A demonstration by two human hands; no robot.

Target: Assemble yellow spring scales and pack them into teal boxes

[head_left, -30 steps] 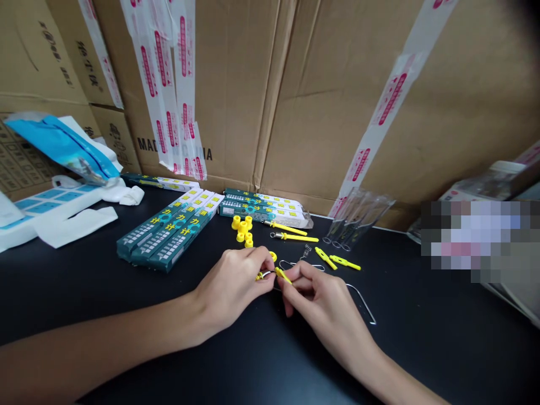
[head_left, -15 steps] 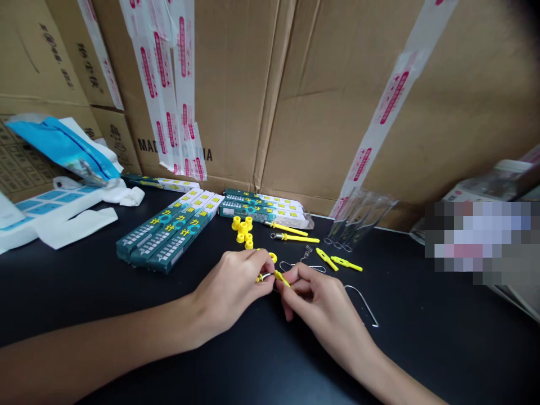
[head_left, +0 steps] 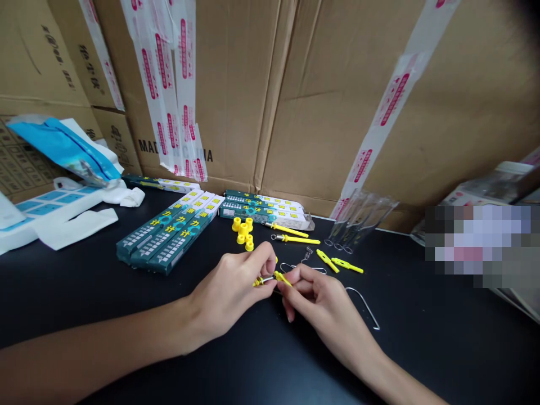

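My left hand [head_left: 236, 287] pinches a small spring with a yellow end [head_left: 264, 279] between thumb and fingers. Closed on a yellow plastic rod [head_left: 282, 278], my right hand [head_left: 323, 295] brings the rod's end up against the spring's tip; whether the two are joined I cannot tell. Beyond the hands lie a loose spring [head_left: 307, 255] and a bent metal wire [head_left: 314, 269]. Two yellow slotted rods [head_left: 347, 265] rest to the right, near a metal hook [head_left: 366, 306]. Several yellow caps [head_left: 243, 229] stand behind my left hand.
Green-and-white boxes [head_left: 171, 230] lie at left, more boxes [head_left: 261, 208] at the back. Two yellow rods with springs [head_left: 295, 239] lie before them. Clear tubes [head_left: 358, 222] lean by the cardboard wall [head_left: 236, 84]. A power strip [head_left: 54, 208] and blue pouch [head_left: 67, 146] sit far left.
My left thumb and fingers have shifted slightly, and more of the spring shows between the hands. The right hand stays almost in place on the yellow rod.
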